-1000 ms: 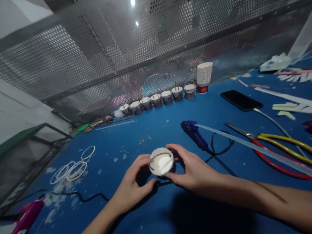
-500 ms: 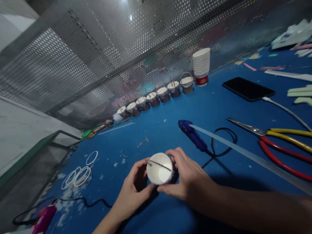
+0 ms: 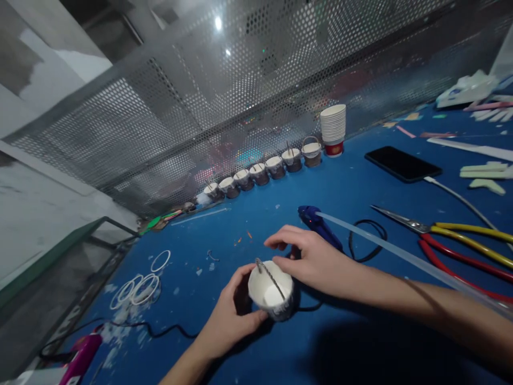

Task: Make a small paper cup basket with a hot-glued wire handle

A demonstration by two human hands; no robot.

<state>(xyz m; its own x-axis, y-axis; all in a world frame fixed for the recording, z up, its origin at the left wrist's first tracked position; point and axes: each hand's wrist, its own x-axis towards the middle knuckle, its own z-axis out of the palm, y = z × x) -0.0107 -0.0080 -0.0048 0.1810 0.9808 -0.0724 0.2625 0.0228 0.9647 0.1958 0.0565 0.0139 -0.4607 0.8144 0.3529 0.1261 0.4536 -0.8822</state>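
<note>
A small paper cup (image 3: 260, 289) with a white inside and a greyish wrapped outside is held by my left hand (image 3: 228, 315), its fingers and thumb around the left side. A dark twisted handle (image 3: 272, 277) arches across the cup's mouth. My right hand (image 3: 304, 254) is off the cup, fingers apart and half curled, just above its far right rim. Behind that hand lies a blue glue gun (image 3: 316, 222) with a long clear glue stick (image 3: 372, 238) in it; the hand hides part of its body.
Several similar cups (image 3: 274, 167) line the back mesh panel, beside a stack of paper cups (image 3: 333, 125). On the right lie a black phone (image 3: 403, 162) and pliers (image 3: 417, 225). White rings (image 3: 145, 289) and a magenta tool (image 3: 82, 355) are on the left.
My right hand has let go of the cup and risen over its far side. The left hand still holds the cup, now turned so its handle runs at a steeper angle.
</note>
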